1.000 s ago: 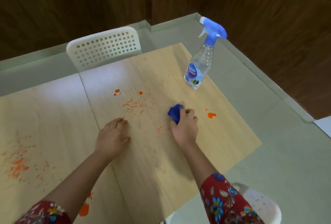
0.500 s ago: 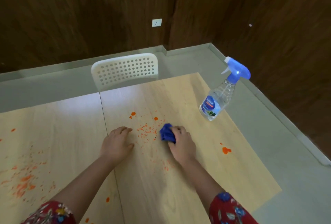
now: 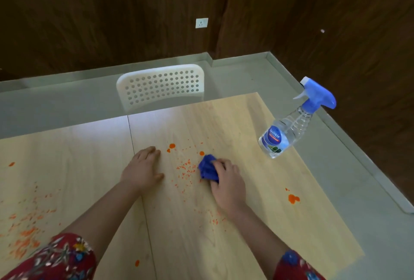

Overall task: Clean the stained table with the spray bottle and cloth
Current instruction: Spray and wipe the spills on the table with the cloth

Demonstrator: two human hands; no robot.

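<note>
Cloth [image 3: 208, 169], blue and bunched, sits on the table [image 3: 246, 230] under the right hand [image 3: 228, 182]. The fingers curl over it and grip it, pressing it down at the edge of the orange specks [image 3: 185, 171], placed, I judge, to scrub them. The left hand [image 3: 143, 168] lies palm down beside the specks with fingers straight, probably as a brace. The bottle [image 3: 289, 133] stands near the far right edge, out of the wiping path. A blob [image 3: 293, 199] to the right and smears [image 3: 24, 235] to the left are unwiped. How much cloth lies beneath the palm is hidden, and the table's near and left edges run out of frame.
</note>
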